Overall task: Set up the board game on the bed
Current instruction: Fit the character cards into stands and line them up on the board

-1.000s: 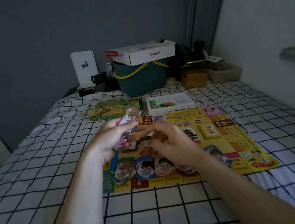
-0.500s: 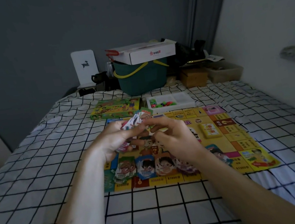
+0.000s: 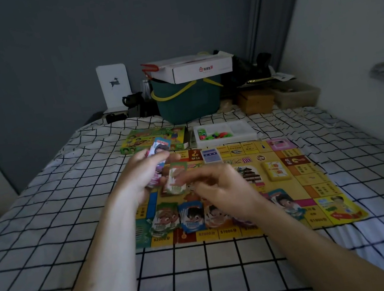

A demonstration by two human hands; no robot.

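A yellow game board lies flat on the checked bed. My left hand grips a fanned stack of picture cards above the board's left part. My right hand pinches one green-edged card just below that stack, blurred by motion. Several small piles of picture cards lie in a row along the board's near edge. A blue card deck and a yellow card deck rest on the board.
The game's box and a white tray of coloured pieces sit beyond the board. Behind them stand a green bucket with a white carton on top, a brown box and clutter. A white wall runs along the right.
My right hand has drawn one card off the stack in my left hand and carried it down toward the board. My left hand has stayed in place.
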